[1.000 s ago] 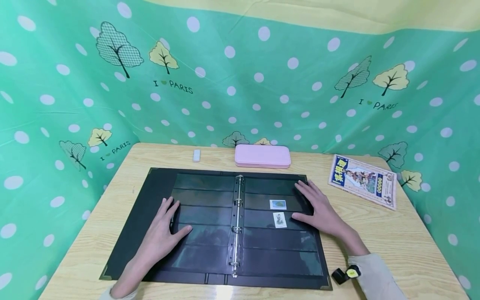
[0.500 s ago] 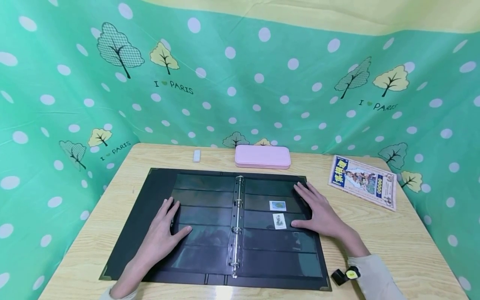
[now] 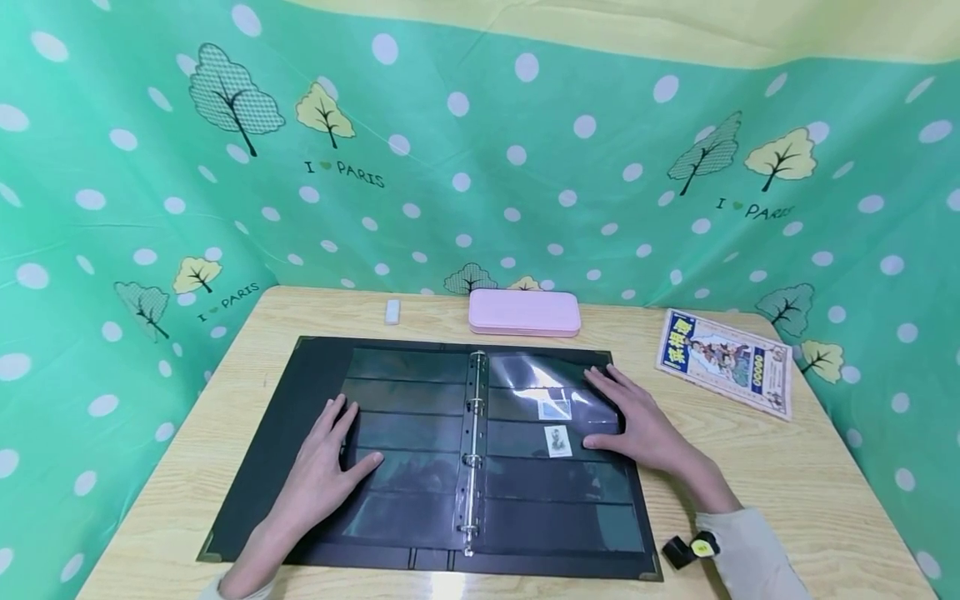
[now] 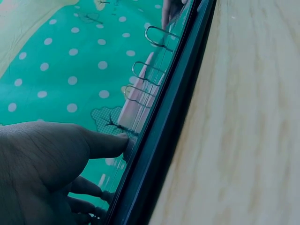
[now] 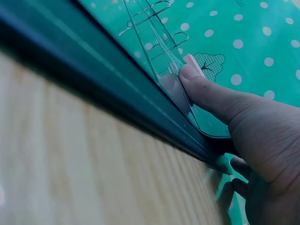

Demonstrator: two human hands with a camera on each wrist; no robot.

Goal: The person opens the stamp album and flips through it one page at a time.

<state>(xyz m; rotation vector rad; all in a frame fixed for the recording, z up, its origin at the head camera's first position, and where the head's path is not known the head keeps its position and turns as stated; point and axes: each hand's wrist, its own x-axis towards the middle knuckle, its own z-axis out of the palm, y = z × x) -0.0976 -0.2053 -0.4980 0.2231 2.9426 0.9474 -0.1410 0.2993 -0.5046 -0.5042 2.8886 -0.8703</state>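
A black ring binder (image 3: 258, 433) lies spread on the table, with clear-fronted black stock pages on both sides of its metal rings (image 3: 472, 460). My left hand (image 3: 322, 467) rests on the left page (image 3: 408, 429), thumb apart from the fingers. My right hand (image 3: 641, 421) lies over the outer edge of the right page (image 3: 558, 483), with its thumb on the page beside a pale stamp with a dark picture (image 3: 558, 442). Above it sits a blue stamp (image 3: 555, 409), partly veiled by glare. In the right wrist view the thumb (image 5: 206, 91) touches the clear sheet, which curves up at its edge.
Behind the binder are a pink case (image 3: 524, 312) and a small white block (image 3: 392, 312). A printed booklet (image 3: 726, 362) lies at the back right. A small black object (image 3: 678, 552) lies by the right sleeve. A green dotted cloth (image 3: 420, 167) encloses the table's back and sides.
Bright glare has appeared across the upper part of the right page, over the blue stamp. My right fingers have shifted very slightly. The left hand stays where it was.
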